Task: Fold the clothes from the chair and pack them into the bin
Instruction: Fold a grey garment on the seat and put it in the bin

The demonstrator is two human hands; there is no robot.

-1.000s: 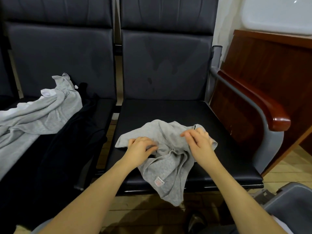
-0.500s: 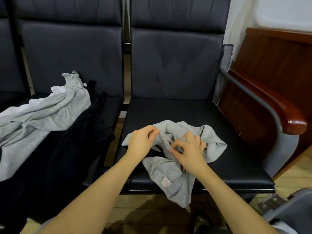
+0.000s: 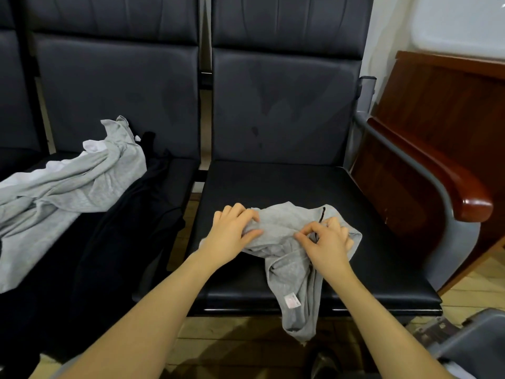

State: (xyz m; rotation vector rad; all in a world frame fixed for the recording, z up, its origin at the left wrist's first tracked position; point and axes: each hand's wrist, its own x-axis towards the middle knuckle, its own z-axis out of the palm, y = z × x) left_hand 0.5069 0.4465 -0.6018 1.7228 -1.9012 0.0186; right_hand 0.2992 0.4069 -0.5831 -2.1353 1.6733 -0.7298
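A small crumpled grey garment (image 3: 287,258) lies on the black seat (image 3: 273,184) of the right chair, one end with a white label hanging over the front edge. My left hand (image 3: 232,231) grips the garment's left end, fingers curled into the cloth. My right hand (image 3: 325,239) pinches the fabric near a dark-edged opening at its right side. A grey bin (image 3: 470,340) shows at the lower right corner, only its rim in view.
On the left chair lie a larger grey garment (image 3: 68,192), a white piece beneath it and a black garment (image 3: 109,242) draped over the seat front. A wooden armrest (image 3: 448,181) and a brown wooden panel (image 3: 442,110) stand to the right. Wooden floor lies below.
Both hands went from lying flat on the grey garment to gripping it. The left hand shifted to its left end, the right hand bunched cloth near the opening.
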